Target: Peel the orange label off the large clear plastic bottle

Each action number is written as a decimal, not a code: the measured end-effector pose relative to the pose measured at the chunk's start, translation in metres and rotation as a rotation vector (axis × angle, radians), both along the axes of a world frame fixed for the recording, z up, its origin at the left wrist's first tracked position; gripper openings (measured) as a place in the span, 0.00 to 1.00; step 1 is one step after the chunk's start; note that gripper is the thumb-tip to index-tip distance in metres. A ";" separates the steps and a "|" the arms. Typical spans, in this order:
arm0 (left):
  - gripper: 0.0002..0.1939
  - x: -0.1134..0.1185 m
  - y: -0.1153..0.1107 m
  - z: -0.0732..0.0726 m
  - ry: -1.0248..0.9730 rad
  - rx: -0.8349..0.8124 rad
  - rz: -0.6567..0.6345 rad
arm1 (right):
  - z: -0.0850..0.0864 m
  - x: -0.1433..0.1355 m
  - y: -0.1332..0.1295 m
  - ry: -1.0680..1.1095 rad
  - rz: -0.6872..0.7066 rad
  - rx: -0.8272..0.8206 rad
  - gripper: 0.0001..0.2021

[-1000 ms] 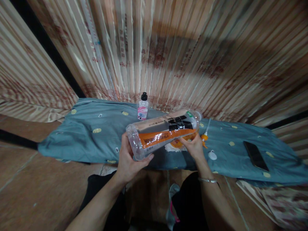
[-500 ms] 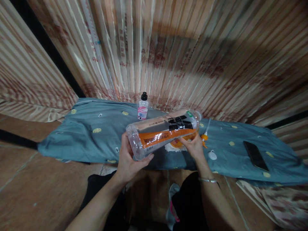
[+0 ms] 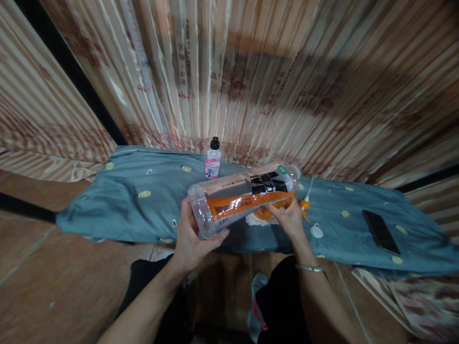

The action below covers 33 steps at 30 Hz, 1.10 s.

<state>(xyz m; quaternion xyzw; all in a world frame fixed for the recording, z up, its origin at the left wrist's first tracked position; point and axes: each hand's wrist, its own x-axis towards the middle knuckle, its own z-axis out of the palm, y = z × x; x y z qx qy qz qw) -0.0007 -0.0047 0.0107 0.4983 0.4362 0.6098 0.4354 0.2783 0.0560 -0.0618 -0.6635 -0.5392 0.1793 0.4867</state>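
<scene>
A large clear plastic bottle (image 3: 234,203) with an orange and black label lies tilted on its side between my hands, above the cloth. My left hand (image 3: 191,241) grips its base end, thumb along the underside. Toward the neck end, my right hand (image 3: 289,217) holds the bottle from below, its fingers partly hidden. Beneath the bottle, mostly covered by it, an orange thing rests on a white lacy mat (image 3: 256,221). An orange pump top (image 3: 304,205) with a pale tube pokes out to the right of my right hand.
A small bottle (image 3: 213,165) with a black cap and pink label stands behind on the blue-green cloth (image 3: 143,210). To the right lie a dark phone (image 3: 380,231) and a small white round item (image 3: 316,231). A striped curtain (image 3: 251,81) hangs close behind.
</scene>
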 end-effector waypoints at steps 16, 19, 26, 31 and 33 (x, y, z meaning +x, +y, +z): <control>0.34 0.000 0.001 -0.004 0.049 -0.015 -0.017 | -0.004 0.001 0.003 0.021 -0.054 -0.015 0.35; 0.33 0.000 0.002 -0.005 0.082 0.002 0.000 | -0.002 0.000 0.003 0.020 -0.035 0.002 0.34; 0.31 -0.002 0.002 -0.007 0.138 0.006 -0.014 | 0.004 -0.003 0.001 0.033 -0.016 -0.006 0.34; 0.31 -0.002 0.002 -0.009 0.172 0.025 0.005 | 0.004 -0.002 0.001 0.035 -0.013 -0.006 0.33; 0.32 -0.002 0.002 -0.011 0.171 0.029 0.012 | 0.004 -0.002 0.000 0.032 -0.011 -0.020 0.34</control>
